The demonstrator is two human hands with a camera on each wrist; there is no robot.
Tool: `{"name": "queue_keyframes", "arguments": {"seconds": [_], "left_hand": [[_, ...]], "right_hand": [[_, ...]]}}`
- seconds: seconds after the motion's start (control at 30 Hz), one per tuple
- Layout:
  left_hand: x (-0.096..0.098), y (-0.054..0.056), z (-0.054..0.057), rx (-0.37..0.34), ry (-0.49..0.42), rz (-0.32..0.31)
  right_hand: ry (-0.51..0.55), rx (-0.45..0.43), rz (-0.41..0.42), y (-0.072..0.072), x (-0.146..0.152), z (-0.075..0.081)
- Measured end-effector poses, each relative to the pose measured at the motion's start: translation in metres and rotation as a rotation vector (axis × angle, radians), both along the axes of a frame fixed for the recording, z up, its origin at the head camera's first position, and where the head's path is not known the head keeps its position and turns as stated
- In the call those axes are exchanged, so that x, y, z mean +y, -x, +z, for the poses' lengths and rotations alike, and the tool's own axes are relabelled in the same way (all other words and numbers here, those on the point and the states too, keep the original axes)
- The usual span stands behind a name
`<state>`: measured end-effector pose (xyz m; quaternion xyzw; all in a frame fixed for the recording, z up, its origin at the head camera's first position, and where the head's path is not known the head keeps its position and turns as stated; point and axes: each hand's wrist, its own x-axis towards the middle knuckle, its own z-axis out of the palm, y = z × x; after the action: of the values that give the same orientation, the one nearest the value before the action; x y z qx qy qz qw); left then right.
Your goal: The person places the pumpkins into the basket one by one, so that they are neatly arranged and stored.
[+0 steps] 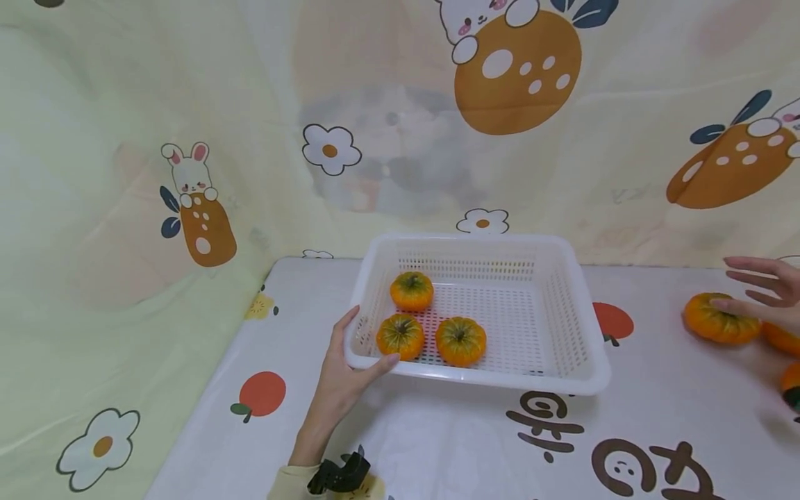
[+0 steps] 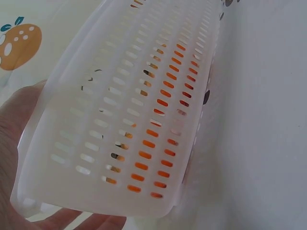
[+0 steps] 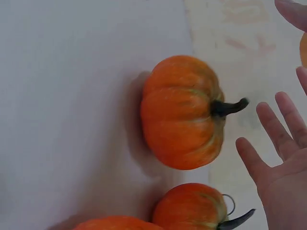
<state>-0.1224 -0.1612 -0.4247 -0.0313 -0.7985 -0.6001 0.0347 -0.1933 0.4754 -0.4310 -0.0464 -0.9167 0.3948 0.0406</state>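
A white plastic basket with slotted walls stands on the table, with three small orange pumpkins in its left part: one pumpkin behind, another pumpkin at front left, a third pumpkin beside it. My left hand grips the basket's front left corner, thumb over the front rim; the left wrist view shows the slotted wall close up. At the right edge my right hand has its fingers spread, the thumb overlapping a pumpkin. In the right wrist view, the fingers stand apart beside a stemmed pumpkin.
More pumpkins, one of them an orange pumpkin, lie at the table's right edge; in the right wrist view a smaller pumpkin sits lower down. A printed cloth hangs behind the table and along the left side.
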Motion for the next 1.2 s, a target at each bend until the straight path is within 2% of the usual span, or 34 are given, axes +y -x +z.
{"name": "queue_keyframes", "arguments": {"seconds": [0.2, 0.4, 0.47, 0.73, 1.0, 1.2], "left_hand": [[0.0, 0.001, 0.0, 0.001, 0.005, 0.002], [0.001, 0.0, 0.0, -0.002, -0.001, 0.003], [0.001, 0.0, -0.001, -0.003, 0.001, 0.007], [0.001, 0.0, -0.001, -0.006, -0.004, 0.007], [0.0, 0.001, -0.001, -0.008, 0.002, 0.013], [0.0, 0.001, -0.001, -0.008, 0.004, 0.008]], "right_hand": [[0.029, 0.008, 0.03, -0.007, -0.011, 0.001], [0.074, -0.09, 0.004, -0.011, -0.02, 0.001], [0.054, -0.114, -0.018, -0.011, -0.022, -0.001], [-0.028, -0.152, -0.135, -0.008, -0.029, -0.02], [0.012, -0.15, -0.157, -0.009, -0.028, -0.04], [-0.04, -0.151, -0.183, -0.01, -0.029, -0.046]]}}
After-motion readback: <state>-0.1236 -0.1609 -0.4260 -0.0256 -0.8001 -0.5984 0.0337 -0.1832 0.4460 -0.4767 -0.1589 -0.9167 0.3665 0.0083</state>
